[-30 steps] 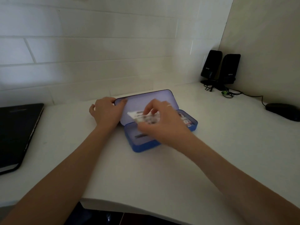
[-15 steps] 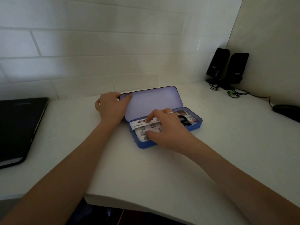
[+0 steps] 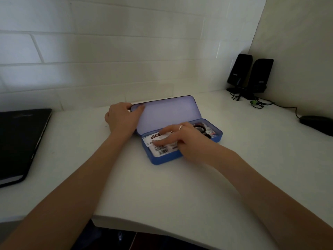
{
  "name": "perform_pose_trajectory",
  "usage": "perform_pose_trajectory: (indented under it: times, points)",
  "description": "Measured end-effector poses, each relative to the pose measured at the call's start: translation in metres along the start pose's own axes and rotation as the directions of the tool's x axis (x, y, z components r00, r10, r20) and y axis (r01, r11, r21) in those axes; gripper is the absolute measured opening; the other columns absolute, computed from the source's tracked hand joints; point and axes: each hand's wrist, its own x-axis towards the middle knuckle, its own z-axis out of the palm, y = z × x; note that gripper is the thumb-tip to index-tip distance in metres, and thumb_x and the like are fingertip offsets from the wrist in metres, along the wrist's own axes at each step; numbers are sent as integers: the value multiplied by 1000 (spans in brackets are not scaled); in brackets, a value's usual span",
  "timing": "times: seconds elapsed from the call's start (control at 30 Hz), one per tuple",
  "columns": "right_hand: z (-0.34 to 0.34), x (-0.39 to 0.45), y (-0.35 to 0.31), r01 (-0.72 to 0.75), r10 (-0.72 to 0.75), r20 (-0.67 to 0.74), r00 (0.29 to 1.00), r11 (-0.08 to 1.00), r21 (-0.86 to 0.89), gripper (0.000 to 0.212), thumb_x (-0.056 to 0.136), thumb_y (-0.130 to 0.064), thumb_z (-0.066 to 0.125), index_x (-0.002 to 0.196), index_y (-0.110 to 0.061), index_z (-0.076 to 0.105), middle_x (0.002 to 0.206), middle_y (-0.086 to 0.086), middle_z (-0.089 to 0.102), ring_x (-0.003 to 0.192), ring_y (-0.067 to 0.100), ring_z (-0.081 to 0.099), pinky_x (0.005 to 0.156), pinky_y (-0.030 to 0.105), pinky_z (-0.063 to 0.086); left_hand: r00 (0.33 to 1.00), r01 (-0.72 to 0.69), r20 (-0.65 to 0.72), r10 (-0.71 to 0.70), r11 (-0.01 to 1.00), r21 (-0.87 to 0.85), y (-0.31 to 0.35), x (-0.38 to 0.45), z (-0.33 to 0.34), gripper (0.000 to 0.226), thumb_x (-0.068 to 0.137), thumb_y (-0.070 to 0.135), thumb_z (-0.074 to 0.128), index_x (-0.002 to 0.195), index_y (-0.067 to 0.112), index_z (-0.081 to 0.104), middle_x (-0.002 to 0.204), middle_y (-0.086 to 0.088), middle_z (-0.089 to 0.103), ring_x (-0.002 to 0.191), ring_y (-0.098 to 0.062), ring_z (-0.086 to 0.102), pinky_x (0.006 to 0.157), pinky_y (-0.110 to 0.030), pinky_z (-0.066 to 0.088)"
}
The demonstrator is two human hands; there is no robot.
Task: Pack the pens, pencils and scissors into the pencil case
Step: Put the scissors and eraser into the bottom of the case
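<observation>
A blue pencil case (image 3: 166, 158) lies open in the middle of the white desk, its pale lid (image 3: 167, 112) standing up at the back. My left hand (image 3: 122, 119) grips the lid's left edge. Inside the case lie a white labelled packet (image 3: 158, 148) at the left and black scissor handles (image 3: 200, 128) at the right. My right hand (image 3: 182, 138) rests flat on the packet with fingers spread, pressing it down. What lies under the hand is hidden.
A black laptop (image 3: 19, 141) sits at the desk's left edge. Two black speakers (image 3: 250, 75) with cables stand in the back right corner, and a black mouse (image 3: 317, 124) lies at the far right. The desk's curved front edge (image 3: 144, 224) is near me.
My right hand has lowered the white packet into the case and now lies flat on it. My left hand has stayed on the lid.
</observation>
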Motion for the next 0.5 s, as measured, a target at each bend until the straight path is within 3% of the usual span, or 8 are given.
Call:
perform_pose_trajectory:
  times: [0.07,0.17,0.27,0.33,0.4,0.47,0.5]
  points:
    - [-3,1,1,-7,7,2,1000,1000,-4,62,87,9,40,119,-39,62,140,-14,49,127,15,40,102,34,39,1000,3,5,-3,1000,-4,0,0,0,37,83,42,64,75,7,70,75,-14,64,84,-35,61,86,-39,43]
    - [-2,0,4,-23,19,50,999,997,69,58,90,5,37,121,-39,60,139,-14,50,123,10,47,97,19,38,1000,4,10,-3,1000,-5,0,1,-1,35,83,42,64,72,10,67,74,-15,63,78,-31,57,84,-38,42]
    - [0,-2,9,-79,74,37,997,986,149,52,94,-4,37,121,-42,59,126,-12,59,96,2,57,70,2,41,1000,5,11,-5,1000,-2,0,0,-1,39,83,42,64,78,4,71,80,-18,69,83,-34,60,85,-39,44]
    - [-2,-2,15,-85,115,-90,989,953,291,49,91,-2,40,117,-35,64,112,-12,63,88,3,59,62,-1,41,1000,-3,21,3,1000,-17,-1,0,-1,40,83,42,64,79,3,71,81,-20,70,83,-36,62,83,-40,45]
    - [-6,-1,26,-64,193,-266,945,902,426,48,87,4,42,111,-28,68,105,-8,65,93,16,63,66,8,49,998,5,55,-2,999,-52,-2,1,-2,44,78,45,62,77,1,70,82,-23,69,83,-38,63,80,-42,48]
    - [-11,-1,45,-106,291,-435,852,910,401,45,87,4,43,111,-27,67,108,6,66,87,27,61,67,18,50,995,20,104,-9,995,-101,-3,1,-3,49,72,48,57,76,0,68,82,-23,68,80,-38,62,78,-45,49]
    - [-13,-1,56,-160,331,-491,806,920,358,42,88,2,44,114,-25,64,115,8,64,88,23,59,69,14,45,993,26,122,-10,992,-126,-3,2,-3,50,71,49,55,75,1,67,79,-21,67,76,-35,61,77,-44,50]
